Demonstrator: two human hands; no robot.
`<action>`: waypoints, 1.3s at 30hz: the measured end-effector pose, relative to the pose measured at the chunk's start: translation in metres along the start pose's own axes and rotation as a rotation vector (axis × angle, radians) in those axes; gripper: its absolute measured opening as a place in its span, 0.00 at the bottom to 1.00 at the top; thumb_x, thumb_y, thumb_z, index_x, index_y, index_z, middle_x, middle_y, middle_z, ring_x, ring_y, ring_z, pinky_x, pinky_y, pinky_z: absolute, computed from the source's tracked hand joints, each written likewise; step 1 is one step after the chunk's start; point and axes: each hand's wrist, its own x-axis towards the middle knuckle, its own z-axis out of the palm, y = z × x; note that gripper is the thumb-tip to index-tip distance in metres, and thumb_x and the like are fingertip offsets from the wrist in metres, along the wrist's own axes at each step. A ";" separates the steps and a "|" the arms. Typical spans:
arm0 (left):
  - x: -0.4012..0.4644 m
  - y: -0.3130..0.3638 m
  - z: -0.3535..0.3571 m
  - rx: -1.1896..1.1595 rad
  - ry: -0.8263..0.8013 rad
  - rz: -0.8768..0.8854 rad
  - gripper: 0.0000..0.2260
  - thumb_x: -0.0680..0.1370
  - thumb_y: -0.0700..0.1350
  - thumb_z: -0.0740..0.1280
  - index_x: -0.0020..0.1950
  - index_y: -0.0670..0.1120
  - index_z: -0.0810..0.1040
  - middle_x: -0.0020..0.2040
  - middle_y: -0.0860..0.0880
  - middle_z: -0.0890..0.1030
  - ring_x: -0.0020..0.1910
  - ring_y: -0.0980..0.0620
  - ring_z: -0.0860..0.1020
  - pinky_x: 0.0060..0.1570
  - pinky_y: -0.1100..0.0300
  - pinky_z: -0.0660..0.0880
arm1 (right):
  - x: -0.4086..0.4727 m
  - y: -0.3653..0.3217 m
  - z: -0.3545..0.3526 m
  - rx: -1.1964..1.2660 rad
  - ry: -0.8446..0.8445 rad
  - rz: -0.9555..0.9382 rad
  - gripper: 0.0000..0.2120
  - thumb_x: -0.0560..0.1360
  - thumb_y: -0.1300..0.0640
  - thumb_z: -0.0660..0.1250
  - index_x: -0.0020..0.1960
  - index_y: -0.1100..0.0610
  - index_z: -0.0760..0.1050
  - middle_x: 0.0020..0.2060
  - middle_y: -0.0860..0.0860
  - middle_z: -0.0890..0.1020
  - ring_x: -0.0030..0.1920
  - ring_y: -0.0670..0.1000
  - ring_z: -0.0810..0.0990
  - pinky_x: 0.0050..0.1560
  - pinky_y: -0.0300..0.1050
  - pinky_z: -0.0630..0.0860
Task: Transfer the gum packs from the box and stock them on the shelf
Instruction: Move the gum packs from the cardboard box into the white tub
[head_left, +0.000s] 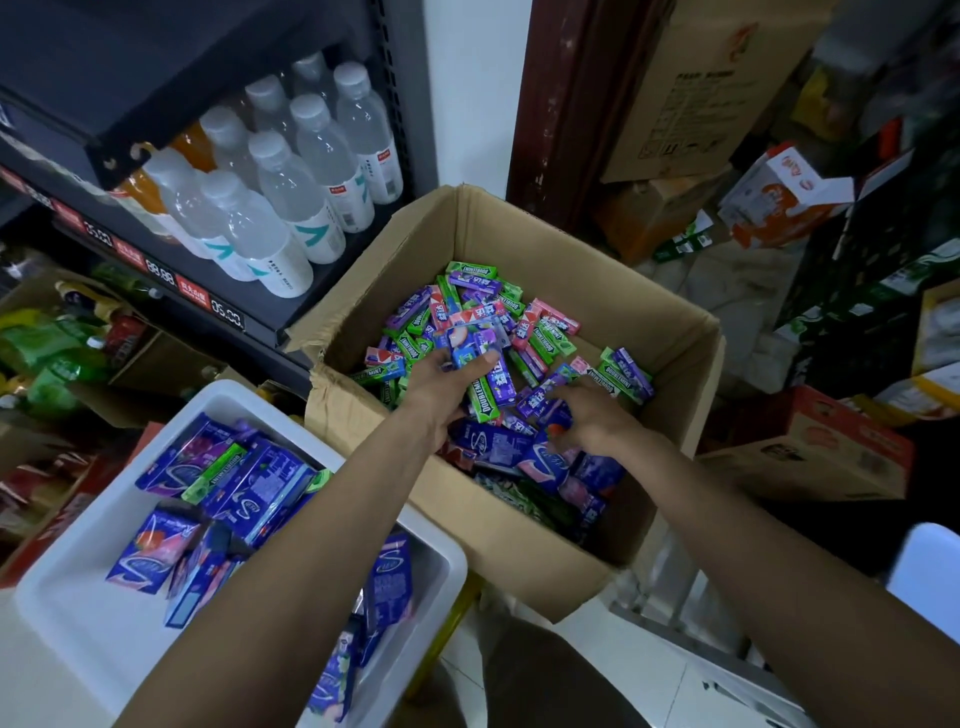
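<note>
Brown corrugated cardboard formed the open box (524, 530) standing on the white floor in the middle of the scene, and a loose heap of small green, purple and pink gum packs (524, 338) filled it. Both bare forearms reached into the box from the near side. The left hand (447, 382) gripped a bunch of packs, thumb curled over a blue one. The right hand (587, 415) lay lower among the packs on the right, fingers curled into the pile around a purple pack. Near and left of the box sat a white plastic bin (67, 587) holding larger purple gum cartons (249, 488). Far and left, a dark metal shelf (270, 312) carried clear water bottles (291, 182) with white caps. Stacked cardboard cartons (701, 88) stood far and right.
</note>
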 end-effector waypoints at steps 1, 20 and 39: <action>0.001 -0.001 0.001 0.029 0.005 -0.002 0.18 0.73 0.43 0.72 0.59 0.46 0.70 0.51 0.47 0.80 0.43 0.53 0.79 0.38 0.58 0.76 | 0.002 0.000 0.000 -0.024 0.005 0.005 0.37 0.68 0.55 0.76 0.73 0.56 0.63 0.72 0.58 0.57 0.72 0.60 0.59 0.70 0.52 0.63; -0.003 0.012 0.002 0.054 0.101 0.010 0.21 0.71 0.47 0.74 0.61 0.43 0.74 0.51 0.46 0.82 0.42 0.54 0.82 0.46 0.54 0.80 | 0.001 -0.007 -0.022 0.515 0.240 0.000 0.14 0.73 0.55 0.71 0.46 0.65 0.74 0.47 0.63 0.77 0.52 0.59 0.76 0.42 0.45 0.67; -0.123 -0.009 -0.165 0.333 0.150 0.251 0.09 0.72 0.48 0.73 0.44 0.42 0.79 0.42 0.43 0.83 0.34 0.53 0.82 0.35 0.57 0.81 | -0.107 -0.171 0.066 1.119 0.314 -0.217 0.08 0.74 0.70 0.65 0.46 0.59 0.72 0.34 0.50 0.76 0.31 0.43 0.77 0.36 0.38 0.74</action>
